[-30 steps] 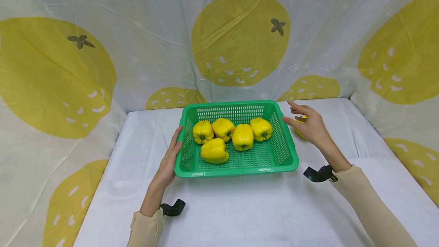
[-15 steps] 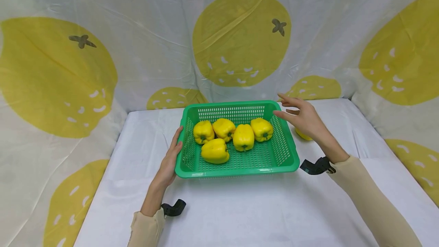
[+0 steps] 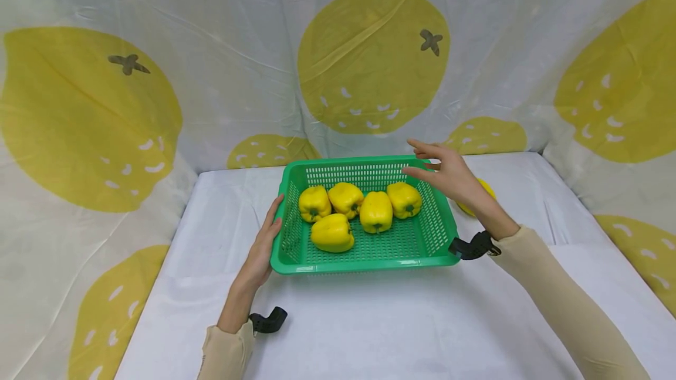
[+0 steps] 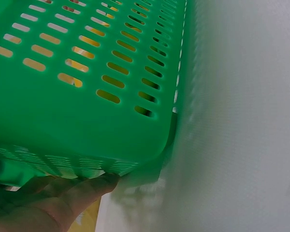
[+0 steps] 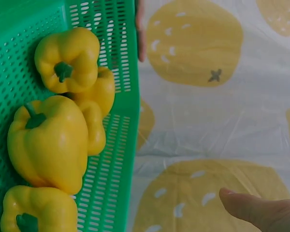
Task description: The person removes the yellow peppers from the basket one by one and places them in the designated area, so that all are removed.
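Observation:
A green plastic basket (image 3: 364, 268) stands on the white table with several yellow bell peppers inside, one of them a bell pepper (image 3: 332, 233) lying at the front. My left hand (image 3: 260, 248) rests against the basket's left side; in the left wrist view its extended fingers touch the outer wall low down. Over the back right corner hovers my right hand (image 3: 446, 173), thumb and fingers spread apart with nothing between them. In the right wrist view only the right thumb (image 5: 256, 208) shows, apart from the basket. Another yellow thing (image 3: 488, 188) lies right of the basket, mostly behind the right hand.
A white cloth covers the table (image 3: 359, 327). Behind it hangs a pale curtain (image 3: 253, 63) printed with large yellow fruit, also rising at both sides. Each wrist wears a black camera mount, such as the left mount (image 3: 268, 320).
My right hand has moved left, from beside the yellow thing at the right to above the basket's back right corner. The left hand, basket and peppers have stayed in place.

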`<state>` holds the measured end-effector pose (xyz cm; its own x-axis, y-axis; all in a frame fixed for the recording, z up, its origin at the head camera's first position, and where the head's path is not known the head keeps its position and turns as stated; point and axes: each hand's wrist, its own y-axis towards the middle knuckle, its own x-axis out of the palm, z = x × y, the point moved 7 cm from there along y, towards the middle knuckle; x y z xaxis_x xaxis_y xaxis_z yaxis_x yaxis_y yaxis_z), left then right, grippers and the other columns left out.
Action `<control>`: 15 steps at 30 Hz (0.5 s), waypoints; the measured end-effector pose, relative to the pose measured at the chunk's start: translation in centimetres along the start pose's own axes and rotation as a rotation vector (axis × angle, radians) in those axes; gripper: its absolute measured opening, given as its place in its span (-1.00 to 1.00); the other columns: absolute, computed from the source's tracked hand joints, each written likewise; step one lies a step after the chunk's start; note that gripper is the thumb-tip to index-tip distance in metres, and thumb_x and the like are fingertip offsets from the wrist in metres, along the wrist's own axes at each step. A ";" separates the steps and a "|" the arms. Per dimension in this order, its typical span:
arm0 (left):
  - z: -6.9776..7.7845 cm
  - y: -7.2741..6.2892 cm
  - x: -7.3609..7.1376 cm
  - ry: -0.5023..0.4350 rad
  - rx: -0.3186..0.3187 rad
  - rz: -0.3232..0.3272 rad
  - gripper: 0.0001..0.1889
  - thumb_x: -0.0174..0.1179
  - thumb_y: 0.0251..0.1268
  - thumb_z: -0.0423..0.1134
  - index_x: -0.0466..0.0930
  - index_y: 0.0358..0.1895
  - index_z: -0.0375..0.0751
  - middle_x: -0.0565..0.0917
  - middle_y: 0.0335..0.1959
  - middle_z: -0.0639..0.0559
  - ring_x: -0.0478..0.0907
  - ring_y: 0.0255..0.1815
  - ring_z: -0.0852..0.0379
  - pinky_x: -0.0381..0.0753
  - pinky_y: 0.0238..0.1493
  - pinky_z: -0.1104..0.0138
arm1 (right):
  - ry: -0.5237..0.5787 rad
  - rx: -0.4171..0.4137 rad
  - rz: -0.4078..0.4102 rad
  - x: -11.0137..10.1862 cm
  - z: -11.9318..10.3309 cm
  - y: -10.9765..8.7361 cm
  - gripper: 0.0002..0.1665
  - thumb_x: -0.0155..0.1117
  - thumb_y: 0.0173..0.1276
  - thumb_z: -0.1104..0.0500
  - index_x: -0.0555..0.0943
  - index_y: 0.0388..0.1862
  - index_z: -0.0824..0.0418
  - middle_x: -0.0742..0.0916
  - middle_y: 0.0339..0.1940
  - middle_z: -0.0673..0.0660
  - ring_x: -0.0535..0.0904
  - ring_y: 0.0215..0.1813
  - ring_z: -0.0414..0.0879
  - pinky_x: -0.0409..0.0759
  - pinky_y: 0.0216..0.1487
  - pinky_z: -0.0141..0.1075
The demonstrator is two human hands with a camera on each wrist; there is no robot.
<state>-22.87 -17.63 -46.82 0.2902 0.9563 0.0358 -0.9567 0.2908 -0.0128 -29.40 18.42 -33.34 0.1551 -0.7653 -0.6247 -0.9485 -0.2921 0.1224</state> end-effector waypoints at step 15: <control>0.1 -0.1 0.0 0.012 -0.011 0.012 -0.42 -0.41 0.75 0.12 -0.27 0.69 0.37 -0.24 0.74 0.12 0.18 0.49 -0.16 0.56 0.22 0.41 | 0.027 -0.009 -0.098 3.2 -0.2 2.4 -0.18 0.35 0.51 0.04 0.27 0.64 0.11 0.48 0.41 0.34 0.39 0.48 0.26 0.39 0.49 0.16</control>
<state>-22.78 -17.64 -46.73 0.2788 0.9601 0.0233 -0.9599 0.2793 -0.0238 -31.10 15.11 -34.88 0.2547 -0.7481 -0.6128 -0.9259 -0.3715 0.0686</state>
